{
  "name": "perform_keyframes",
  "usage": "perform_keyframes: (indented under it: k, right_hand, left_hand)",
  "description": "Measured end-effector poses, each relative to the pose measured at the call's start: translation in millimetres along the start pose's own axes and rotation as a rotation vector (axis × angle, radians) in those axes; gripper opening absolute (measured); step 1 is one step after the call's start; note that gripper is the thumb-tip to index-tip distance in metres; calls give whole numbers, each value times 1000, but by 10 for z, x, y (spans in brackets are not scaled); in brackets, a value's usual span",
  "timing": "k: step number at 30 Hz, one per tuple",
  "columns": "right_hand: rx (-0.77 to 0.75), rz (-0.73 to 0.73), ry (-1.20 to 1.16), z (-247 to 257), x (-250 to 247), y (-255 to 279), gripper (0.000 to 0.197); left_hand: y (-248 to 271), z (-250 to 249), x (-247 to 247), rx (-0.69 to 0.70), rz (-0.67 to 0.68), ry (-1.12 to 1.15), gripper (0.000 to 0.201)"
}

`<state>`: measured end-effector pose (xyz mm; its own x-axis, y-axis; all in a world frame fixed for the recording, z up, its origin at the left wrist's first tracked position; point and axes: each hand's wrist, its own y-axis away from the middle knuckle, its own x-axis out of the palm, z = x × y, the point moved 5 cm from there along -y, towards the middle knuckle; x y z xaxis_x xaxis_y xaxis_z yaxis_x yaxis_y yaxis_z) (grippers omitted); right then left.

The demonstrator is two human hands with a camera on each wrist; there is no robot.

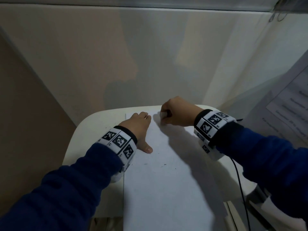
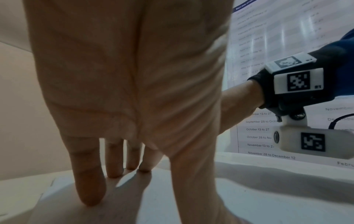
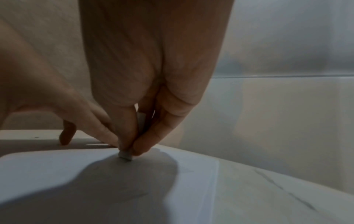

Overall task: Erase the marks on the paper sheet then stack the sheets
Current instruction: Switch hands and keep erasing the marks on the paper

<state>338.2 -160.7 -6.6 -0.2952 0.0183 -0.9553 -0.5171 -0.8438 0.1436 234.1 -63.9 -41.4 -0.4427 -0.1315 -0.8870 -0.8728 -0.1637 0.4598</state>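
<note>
A white paper sheet (image 1: 166,180) lies lengthwise on a small white table (image 1: 86,130), its near end hanging over the front edge. A few small dark marks (image 1: 164,164) show near the sheet's middle. My left hand (image 1: 140,129) lies flat with straight fingers (image 2: 90,174) pressing the sheet's far left part. My right hand (image 1: 175,114) pinches a small white eraser (image 3: 125,155) between thumb and fingers, its tip touching the paper (image 3: 95,189) near the far right corner. In the head view the eraser (image 1: 163,114) peeks out of the fist.
A wall stands close behind the table. A printed schedule sheet (image 1: 290,110) hangs on the right wall. A black cable (image 1: 240,184) runs down from my right wrist past the table's right edge. Eraser crumbs (image 1: 108,127) dot the table at the left.
</note>
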Motion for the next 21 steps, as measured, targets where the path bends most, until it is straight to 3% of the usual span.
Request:
perform_keyframes:
  k: [3,12,18,21]
  right_hand:
    - [-1,40,-11,-19,31,-14,8]
    - [-63,-63,-54,60,147,-116,13]
    - [-74,9,-28,104,177,-32,10]
    - [-77,-26,-33,102,146,-76,11]
  left_hand:
    - [-18,18,18,6,0,-10,118]
    - [-101,-15,-13,-7,-5,-46,118]
    - [-141,41,24,3,7,-90,123]
    - [-137,51,31,12,8,-92,122]
